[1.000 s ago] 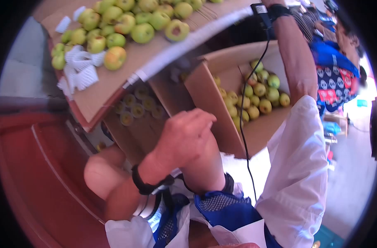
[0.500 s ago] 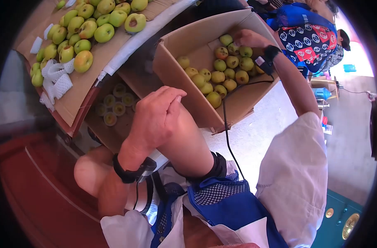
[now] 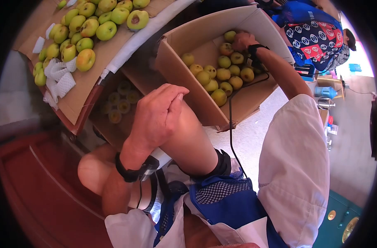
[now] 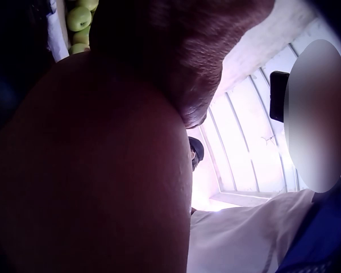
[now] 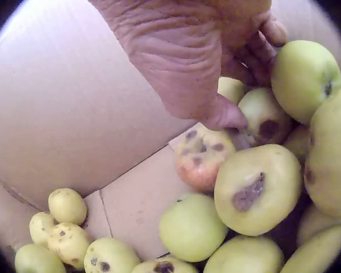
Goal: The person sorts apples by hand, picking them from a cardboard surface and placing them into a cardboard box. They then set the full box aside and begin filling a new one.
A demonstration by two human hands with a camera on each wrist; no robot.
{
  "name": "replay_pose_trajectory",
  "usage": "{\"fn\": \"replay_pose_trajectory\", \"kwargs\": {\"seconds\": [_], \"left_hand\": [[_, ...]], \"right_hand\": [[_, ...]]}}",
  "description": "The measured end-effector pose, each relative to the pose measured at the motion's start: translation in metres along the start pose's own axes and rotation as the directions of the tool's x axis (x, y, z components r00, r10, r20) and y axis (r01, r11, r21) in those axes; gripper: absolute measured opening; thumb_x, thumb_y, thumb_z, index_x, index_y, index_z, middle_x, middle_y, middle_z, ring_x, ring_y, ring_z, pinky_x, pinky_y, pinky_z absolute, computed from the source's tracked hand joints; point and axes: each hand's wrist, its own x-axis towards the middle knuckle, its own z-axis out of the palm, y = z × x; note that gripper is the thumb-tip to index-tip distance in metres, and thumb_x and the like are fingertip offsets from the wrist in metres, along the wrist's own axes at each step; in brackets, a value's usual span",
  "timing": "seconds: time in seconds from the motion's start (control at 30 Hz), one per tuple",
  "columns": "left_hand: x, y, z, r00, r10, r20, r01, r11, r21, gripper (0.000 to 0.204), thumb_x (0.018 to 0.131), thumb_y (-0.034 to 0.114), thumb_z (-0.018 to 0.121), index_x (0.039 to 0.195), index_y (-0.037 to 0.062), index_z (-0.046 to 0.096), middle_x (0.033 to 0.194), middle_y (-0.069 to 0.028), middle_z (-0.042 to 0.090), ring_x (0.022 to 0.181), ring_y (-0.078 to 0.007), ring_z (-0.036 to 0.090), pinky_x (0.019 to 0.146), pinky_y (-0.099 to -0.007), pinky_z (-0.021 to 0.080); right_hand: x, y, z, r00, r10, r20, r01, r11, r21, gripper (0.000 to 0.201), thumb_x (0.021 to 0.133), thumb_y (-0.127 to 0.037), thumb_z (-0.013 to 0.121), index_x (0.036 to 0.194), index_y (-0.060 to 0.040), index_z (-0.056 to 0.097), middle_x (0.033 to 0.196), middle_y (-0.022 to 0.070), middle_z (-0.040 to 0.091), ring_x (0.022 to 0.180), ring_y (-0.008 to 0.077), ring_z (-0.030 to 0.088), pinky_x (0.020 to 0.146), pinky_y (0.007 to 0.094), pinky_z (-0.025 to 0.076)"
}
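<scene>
My right hand (image 3: 243, 41) reaches into the far part of a cardboard box (image 3: 221, 117) holding several yellow-green apples. In the right wrist view, the right hand (image 5: 199, 57) curls over a green apple with a dark brown spot (image 5: 268, 122); the thumb tip is against its side, and the fingers bend over behind it, partly hidden. Close by lie a reddish apple with dark spots (image 5: 200, 164) and an apple with a large brown scar (image 5: 261, 187). My left hand (image 3: 155, 118) rests on the raised knee, fingers extended and holding nothing.
More apples (image 3: 89, 28) lie on a cardboard-covered table (image 3: 87, 93) at upper left, beside white foam nets (image 3: 61, 78). Below it, a second box holds netted fruit (image 3: 123, 106). A black cable (image 3: 231, 124) runs from the right wrist. Another person (image 3: 312, 39) is at upper right.
My right arm has come down from beyond the box into it, and the hand has moved slightly among the apples since. The left hand stays on the knee while the head view has shifted.
</scene>
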Motion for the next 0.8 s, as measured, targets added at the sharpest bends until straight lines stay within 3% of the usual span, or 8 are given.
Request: {"fn": "replay_pose_trajectory", "kwargs": {"seconds": [0.03, 0.13, 0.23, 0.33, 0.43, 0.63, 0.8], "left_hand": [[0.000, -0.001, 0.000, 1.000, 0.004, -0.002, -0.004, 1.000, 0.002, 0.017, 0.101, 0.005, 0.060, 0.110, -0.0009, 0.074, 0.095, -0.0167, 0.071, 0.082, -0.0342, 0.071, 0.075, -0.0395, 0.057], [0.001, -0.001, 0.000, 1.000, 0.016, -0.001, -0.016, 1.000, 0.009, 0.017, 0.101, 0.004, 0.060, 0.110, -0.0010, 0.073, 0.095, -0.0166, 0.072, 0.083, -0.0347, 0.071, 0.076, -0.0396, 0.057], [0.000, -0.001, 0.000, 1.000, 0.026, 0.007, -0.026, 1.000, 0.017, 0.017, 0.101, 0.005, 0.060, 0.109, -0.0013, 0.073, 0.096, -0.0169, 0.072, 0.084, -0.0357, 0.071, 0.077, -0.0404, 0.057], [0.000, -0.001, 0.001, 0.999, 0.037, 0.011, -0.037, 0.999, 0.027, 0.018, 0.102, 0.004, 0.058, 0.109, -0.0025, 0.073, 0.097, -0.0178, 0.073, 0.086, -0.0351, 0.072, 0.079, -0.0400, 0.057], [0.001, 0.001, -0.001, 0.999, 0.028, 0.019, -0.029, 0.999, 0.027, 0.019, 0.102, 0.003, 0.057, 0.109, -0.0035, 0.073, 0.098, -0.0188, 0.074, 0.088, -0.0341, 0.073, 0.080, -0.0391, 0.057], [-0.001, -0.001, 0.000, 1.000, 0.019, 0.005, -0.019, 1.000, 0.010, 0.017, 0.101, 0.005, 0.060, 0.108, -0.0017, 0.073, 0.099, -0.0176, 0.073, 0.088, -0.0366, 0.072, 0.080, -0.0419, 0.057], [0.000, -0.001, 0.002, 1.000, 0.029, 0.006, -0.029, 1.000, 0.009, 0.016, 0.101, 0.006, 0.060, 0.108, -0.0010, 0.073, 0.097, -0.0169, 0.073, 0.088, -0.0364, 0.072, 0.080, -0.0425, 0.057]], "right_hand": [[-0.001, -0.001, 0.004, 1.000, 0.002, -0.020, -0.002, 1.000, -0.031, 0.046, 0.094, -0.042, 0.064, 0.120, -0.0095, 0.083, 0.128, 0.0180, 0.078, 0.125, 0.0360, 0.072, 0.106, 0.0459, 0.054], [-0.002, -0.002, -0.003, 0.995, 0.003, 0.097, 0.001, 0.999, -0.037, 0.047, 0.094, -0.043, 0.064, 0.123, -0.0111, 0.083, 0.129, 0.0174, 0.078, 0.127, 0.0360, 0.072, 0.106, 0.0451, 0.055], [-0.015, 0.001, -0.013, 0.990, -0.064, 0.124, 0.067, 0.997, -0.023, 0.057, 0.094, -0.043, 0.064, 0.139, -0.0085, 0.072, 0.131, 0.0225, 0.076, 0.128, 0.0380, 0.070, 0.109, 0.0473, 0.052], [-0.021, 0.007, -0.016, 0.984, -0.139, 0.113, 0.138, 0.990, 0.016, 0.061, 0.094, -0.043, 0.065, 0.145, -0.0081, 0.067, 0.133, 0.0228, 0.075, 0.130, 0.0386, 0.068, 0.112, 0.0479, 0.050], [-0.018, 0.015, -0.010, 0.984, -0.168, 0.059, 0.161, 0.981, 0.110, 0.062, 0.094, -0.047, 0.066, 0.145, -0.0117, 0.067, 0.139, 0.0202, 0.073, 0.131, 0.0371, 0.068, 0.112, 0.0454, 0.051], [-0.011, 0.018, -0.011, 0.979, -0.103, 0.178, 0.054, 0.965, 0.258, 0.069, 0.092, -0.050, 0.074, 0.145, -0.0061, 0.066, 0.141, 0.0218, 0.071, 0.135, 0.0383, 0.065, 0.114, 0.0444, 0.049], [-0.023, 0.020, -0.013, 0.970, -0.184, 0.156, 0.123, 0.933, 0.340, 0.075, 0.096, -0.048, 0.075, 0.155, -0.0060, 0.055, 0.149, 0.0218, 0.065, 0.138, 0.0378, 0.062, 0.114, 0.0483, 0.049]]}}
